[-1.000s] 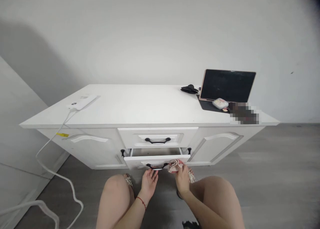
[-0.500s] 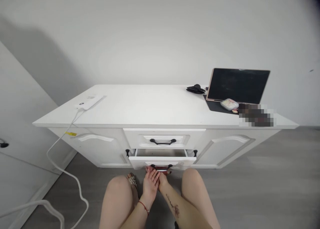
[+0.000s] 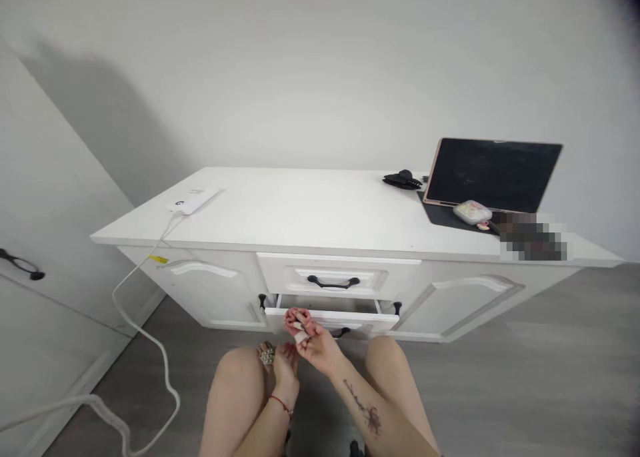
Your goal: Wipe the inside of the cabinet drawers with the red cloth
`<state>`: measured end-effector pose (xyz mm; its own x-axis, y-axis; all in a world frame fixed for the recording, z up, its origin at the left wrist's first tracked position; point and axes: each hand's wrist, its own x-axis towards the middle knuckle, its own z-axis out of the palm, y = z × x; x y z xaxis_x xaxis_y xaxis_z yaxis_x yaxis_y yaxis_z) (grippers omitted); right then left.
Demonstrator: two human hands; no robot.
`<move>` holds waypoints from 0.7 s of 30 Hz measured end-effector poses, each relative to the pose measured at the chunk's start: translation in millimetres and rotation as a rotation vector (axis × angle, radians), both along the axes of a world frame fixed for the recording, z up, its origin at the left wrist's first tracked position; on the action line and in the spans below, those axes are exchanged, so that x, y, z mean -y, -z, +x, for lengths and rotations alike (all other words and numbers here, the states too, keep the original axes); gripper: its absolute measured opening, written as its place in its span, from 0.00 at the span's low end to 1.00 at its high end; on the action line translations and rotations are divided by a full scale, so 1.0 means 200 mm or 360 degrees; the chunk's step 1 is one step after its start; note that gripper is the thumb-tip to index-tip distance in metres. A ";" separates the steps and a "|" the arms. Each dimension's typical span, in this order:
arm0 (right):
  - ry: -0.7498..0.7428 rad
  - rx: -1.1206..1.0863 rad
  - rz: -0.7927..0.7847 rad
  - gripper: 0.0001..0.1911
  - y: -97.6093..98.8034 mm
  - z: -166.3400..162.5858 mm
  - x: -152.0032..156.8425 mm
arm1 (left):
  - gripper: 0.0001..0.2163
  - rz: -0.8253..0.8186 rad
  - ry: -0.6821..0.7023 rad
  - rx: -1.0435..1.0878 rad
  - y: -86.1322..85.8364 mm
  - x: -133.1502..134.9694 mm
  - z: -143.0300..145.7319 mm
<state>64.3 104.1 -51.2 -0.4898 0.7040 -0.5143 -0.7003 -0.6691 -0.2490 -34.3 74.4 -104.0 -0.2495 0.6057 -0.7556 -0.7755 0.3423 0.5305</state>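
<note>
From my seat far from the room, I have the right hand [image 3: 320,352] in front of the drawers, its grip narrow, holding a pink-and-white cloth roll [image 3: 299,320] at the fingertips. The roll sits before the left part of the lower drawer [image 3: 370,318], overlapping its front in my view; I cannot tell whether the two touch. The left hand [image 3: 287,365] is turned palm up just below the roll. I cannot tell how wide its grip is, nor whether its fingers meet the cloth.

The lower drawer stands pulled out, its dark handle [image 3: 342,332] partly hidden behind the right hand. The upper drawer [image 3: 335,274] above it is closed.

On the white tabletop [image 3: 300,207] I see a dark-screened tablet [image 3: 493,175] propped up at the right, a small pale case [image 3: 473,212] in front of it, and a black hair clip [image 3: 403,180] to its left. At the far left lies a white device [image 3: 195,200] with a white cable [image 3: 163,357] hanging over the edge.
</note>
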 end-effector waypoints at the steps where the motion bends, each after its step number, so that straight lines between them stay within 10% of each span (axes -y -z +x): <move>1: 0.0024 -0.0041 -0.0059 0.11 -0.02 0.05 0.00 | 0.07 -0.0032 -0.0002 -0.0008 -0.01 -0.01 0.04; 9: 0.0390 0.0047 -0.0175 0.09 -0.03 0.48 0.02 | 0.06 0.0120 0.0307 0.0231 -0.08 -0.04 0.32; 21: 0.0874 0.0309 0.0108 0.13 -0.07 1.19 0.06 | 0.07 0.0223 0.0333 0.0110 -0.01 -0.10 0.33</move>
<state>302.3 91.5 -38.0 0.0544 0.8625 -0.5032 -0.8772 -0.1995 -0.4368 32.7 93.4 -102.0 -0.0585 0.7388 -0.6714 -0.7316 0.4259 0.5324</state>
